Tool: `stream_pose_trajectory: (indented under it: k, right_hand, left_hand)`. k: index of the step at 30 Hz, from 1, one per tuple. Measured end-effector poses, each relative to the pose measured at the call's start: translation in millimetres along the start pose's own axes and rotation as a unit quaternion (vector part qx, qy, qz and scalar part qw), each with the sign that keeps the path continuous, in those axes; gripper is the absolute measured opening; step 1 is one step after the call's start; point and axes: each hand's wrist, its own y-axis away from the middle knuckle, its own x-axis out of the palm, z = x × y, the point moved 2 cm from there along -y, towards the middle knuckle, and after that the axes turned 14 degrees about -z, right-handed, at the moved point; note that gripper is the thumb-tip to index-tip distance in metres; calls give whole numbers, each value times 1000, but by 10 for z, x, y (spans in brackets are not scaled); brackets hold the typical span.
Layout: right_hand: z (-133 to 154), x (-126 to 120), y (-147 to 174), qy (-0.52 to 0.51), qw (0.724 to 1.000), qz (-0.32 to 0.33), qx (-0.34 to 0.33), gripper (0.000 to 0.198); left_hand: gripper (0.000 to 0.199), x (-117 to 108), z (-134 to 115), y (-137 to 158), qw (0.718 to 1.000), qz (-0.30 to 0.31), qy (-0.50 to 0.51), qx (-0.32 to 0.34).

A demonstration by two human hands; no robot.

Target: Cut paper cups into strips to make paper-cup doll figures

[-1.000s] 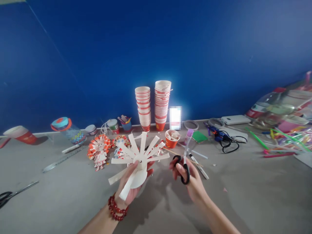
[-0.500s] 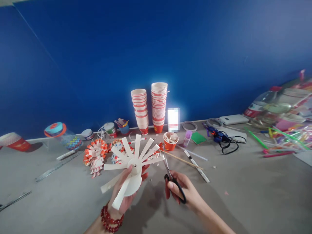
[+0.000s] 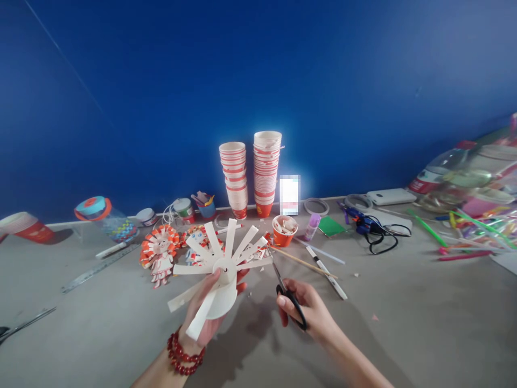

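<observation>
My left hand, with red beads on its wrist, grips a white paper cup cut into splayed strips. The strips fan out from a round base with a small dark hole. My thumb presses near the middle; other fingers are partly hidden behind the paper. To the right, my right hand is closed around the black handles of a pair of scissors. The blades point up and away, close to the tip of the rightmost strip. Decorated paper dolls with orange fringes lie behind and left of the cut cup.
Two tall stacks of paper cups stand by the blue wall. An orange cup of scraps sits before them. A marker, a wooden stick and a glue gun lie right. Another pair of scissors lies far left.
The view has shifted slightly. My right hand has drawn the scissors a little to the right of the strips. Both hands keep their hold.
</observation>
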Motion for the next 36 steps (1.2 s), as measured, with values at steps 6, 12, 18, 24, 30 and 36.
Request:
stream_pose_trajectory:
  k: [6, 12, 18, 24, 30, 36]
  right_hand:
    - [-11, 1, 1, -3, 1000, -12, 12, 53]
    - [-25, -2, -3, -2, 1000, -16, 15, 53]
    - [-48, 7, 1, 6, 1000, -24, 10, 53]
    - [-36, -73, -20, 28, 998, -54, 0, 54]
    - [96, -212, -31, 53, 996, 65, -10, 56]
    - [166, -228, -12, 55, 996, 73, -9, 56]
  left_hand:
    - [27, 35, -16, 17, 1000, -13, 4, -1]
    - [29, 19, -10, 13, 1000, -18, 4, -7]
    - [31, 24, -5, 16, 1000, -20, 8, -8]
    - [28, 66, -47, 42, 999, -21, -23, 8]
    - [36, 62, -134, 23, 997, -47, -66, -8]
    - [30, 47, -121, 4, 996, -41, -74, -25]
